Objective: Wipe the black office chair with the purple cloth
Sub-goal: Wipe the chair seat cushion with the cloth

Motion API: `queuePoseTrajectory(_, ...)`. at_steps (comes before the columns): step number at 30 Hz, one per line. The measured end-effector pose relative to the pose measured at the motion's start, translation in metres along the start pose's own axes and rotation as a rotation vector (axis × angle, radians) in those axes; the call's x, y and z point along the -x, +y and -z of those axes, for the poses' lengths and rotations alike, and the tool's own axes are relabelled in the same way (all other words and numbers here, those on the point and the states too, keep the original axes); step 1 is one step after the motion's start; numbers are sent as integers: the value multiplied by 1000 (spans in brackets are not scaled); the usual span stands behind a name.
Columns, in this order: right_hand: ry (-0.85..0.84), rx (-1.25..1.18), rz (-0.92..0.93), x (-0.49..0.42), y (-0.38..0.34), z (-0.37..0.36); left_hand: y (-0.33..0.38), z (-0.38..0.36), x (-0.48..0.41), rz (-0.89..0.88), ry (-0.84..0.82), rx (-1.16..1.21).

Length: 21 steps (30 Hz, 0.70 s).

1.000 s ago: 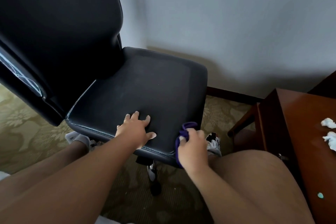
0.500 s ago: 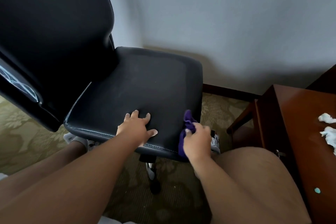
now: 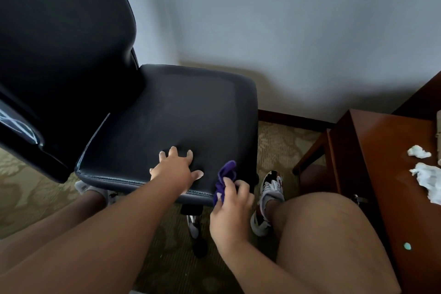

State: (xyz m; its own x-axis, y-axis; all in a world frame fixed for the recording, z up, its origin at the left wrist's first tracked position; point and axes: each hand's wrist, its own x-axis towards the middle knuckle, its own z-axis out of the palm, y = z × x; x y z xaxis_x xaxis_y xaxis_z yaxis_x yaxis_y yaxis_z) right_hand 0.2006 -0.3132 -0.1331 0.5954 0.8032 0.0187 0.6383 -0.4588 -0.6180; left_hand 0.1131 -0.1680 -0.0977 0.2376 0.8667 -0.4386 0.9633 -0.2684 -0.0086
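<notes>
A black office chair (image 3: pixel 171 112) fills the left and centre of the frame, its tall backrest rising at upper left and its padded seat facing a plain grey wall (image 3: pixel 286 31). A dark baseboard (image 3: pixel 293 118) runs along a patterned olive carpet (image 3: pixel 279 148). At right stands a reddish wooden table (image 3: pixel 372 198) carrying crumpled white tissues (image 3: pixel 427 179) and a small teal spot (image 3: pixel 407 246) near its lower edge. The person's bare knee occupies the lower right. A patterned sneaker (image 3: pixel 270 188) sits on the carpet between the seat and the table, near the chair's chrome column (image 3: pixel 193 224).

Pale line markings (image 3: pixel 16 124) show on the backrest's edge at far left; they may be a logo, but nothing there can be read.

The left hand (image 3: pixel 175 169) lies on the seat's front edge, fingers spread and fingertips pressing the leather, holding nothing. Just to its right, apart from it, the right hand (image 3: pixel 232 207) grips the bunched purple cloth (image 3: pixel 225 179) against the seat's front right corner, its fingers curled round the fabric. The cloth's upper fold stands above the knuckles, touching the seat's edge. Both forearms reach in from the bottom of the frame.
</notes>
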Motion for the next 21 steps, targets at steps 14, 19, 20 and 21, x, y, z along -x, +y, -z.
queuePoseTrajectory(14,84,-274,-494,-106,33,19,25,0,-7,40,0,44)
queuePoseTrajectory(19,102,-14,-106,-70,13,11,48,10,-8,104,-30,48)
queuePoseTrajectory(20,67,30,-10,-58,6,6,51,12,-9,113,-33,47)
queuePoseTrajectory(21,24,71,63,-47,0,2,54,13,-9,117,-35,42)
